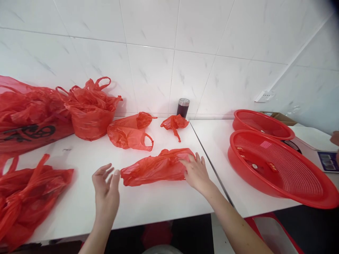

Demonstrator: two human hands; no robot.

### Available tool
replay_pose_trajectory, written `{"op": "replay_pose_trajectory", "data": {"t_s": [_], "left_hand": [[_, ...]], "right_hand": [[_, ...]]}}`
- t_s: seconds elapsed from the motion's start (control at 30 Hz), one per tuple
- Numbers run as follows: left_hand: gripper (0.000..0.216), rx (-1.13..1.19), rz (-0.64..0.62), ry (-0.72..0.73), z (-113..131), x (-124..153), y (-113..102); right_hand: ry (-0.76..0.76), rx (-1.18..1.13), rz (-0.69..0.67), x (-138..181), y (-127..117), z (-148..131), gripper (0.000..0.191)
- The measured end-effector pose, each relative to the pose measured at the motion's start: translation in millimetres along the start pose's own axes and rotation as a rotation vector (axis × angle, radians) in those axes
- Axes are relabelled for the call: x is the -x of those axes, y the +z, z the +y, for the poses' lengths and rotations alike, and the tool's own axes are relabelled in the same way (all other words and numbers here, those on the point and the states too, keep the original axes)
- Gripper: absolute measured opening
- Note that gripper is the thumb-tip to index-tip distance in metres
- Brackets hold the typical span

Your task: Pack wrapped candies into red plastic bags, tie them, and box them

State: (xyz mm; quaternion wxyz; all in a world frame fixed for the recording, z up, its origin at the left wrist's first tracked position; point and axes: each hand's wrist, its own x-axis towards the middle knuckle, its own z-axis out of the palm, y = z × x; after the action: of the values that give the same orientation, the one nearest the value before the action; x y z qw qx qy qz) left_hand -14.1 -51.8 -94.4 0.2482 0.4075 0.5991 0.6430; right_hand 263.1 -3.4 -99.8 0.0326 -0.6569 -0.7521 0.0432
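Note:
A red plastic bag [159, 168] lies flattened lengthwise on the white table in front of me. My right hand [195, 171] rests on its right end with the fingers spread. Beside the bag's left end is my left hand [106, 187], raised with fingers apart and nothing in it; its thumb is close to the bag's edge, and I cannot tell whether they touch. Just behind lies another red bag [129, 135], folded over with a handle loop showing. A small crumpled red bag [175, 123] sits farther back to the right.
Red bags stuffed with more bags [88, 116] stand at the back left. Another red bag [29, 197] lies front left. A dark lidded cup [183, 107] stands by the wall. Right of a table seam are red colanders [299, 173], a scale [328, 160] and part of another person's hand [335, 138].

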Motion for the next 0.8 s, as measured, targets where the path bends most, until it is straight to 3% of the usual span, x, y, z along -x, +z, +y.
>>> {"op": "replay_pose_trajectory", "data": {"t_s": [0.07, 0.1, 0.17, 0.3, 0.43, 0.57, 0.67, 0.73, 0.8], "left_hand": [[0.017, -0.359, -0.088, 0.422, 2.8, 9.3, 11.7], [0.013, -0.519, -0.187, 0.562, 2.8, 12.0, 19.3], [0.016, -0.799, -0.389, 0.655, -2.2, 11.5, 35.3], [0.030, -1.122, -0.683, 0.493, -25.2, -4.0, 53.5], [0.039, -1.174, -0.662, 0.404, -35.9, -22.5, 43.0], [0.041, -1.238, -0.584, 0.321, -25.0, -36.5, 25.5], [0.045, -1.158, -0.690, 0.319, -7.8, -33.3, 17.1], [0.054, -1.008, -0.812, 0.316, 6.5, -25.9, 10.5], [0.061, -0.838, -0.933, 0.287, 21.1, -18.7, 1.9]], "right_hand": [[-0.025, 0.002, 0.032, 1.3, -3.2, -6.6, 0.057], [-0.030, -0.006, 0.053, 1.7, -3.1, -11.6, 0.051], [-0.024, -0.029, 0.116, 1.4, 1.0, -22.3, 0.036], [0.018, -0.034, 0.156, -3.8, 18.1, -31.4, 0.037], [0.064, -0.007, -0.005, -8.3, 21.3, -12.5, 0.036], [0.040, -0.022, -0.073, 3.1, -12.2, 18.7, 0.042], [-0.077, -0.319, -0.158, 25.6, -51.0, 50.3, 0.039], [-0.090, -0.514, -0.030, 44.0, -71.9, 82.2, 0.040], [0.109, -0.435, 0.288, 60.8, -83.3, 121.3, 0.048]]}}
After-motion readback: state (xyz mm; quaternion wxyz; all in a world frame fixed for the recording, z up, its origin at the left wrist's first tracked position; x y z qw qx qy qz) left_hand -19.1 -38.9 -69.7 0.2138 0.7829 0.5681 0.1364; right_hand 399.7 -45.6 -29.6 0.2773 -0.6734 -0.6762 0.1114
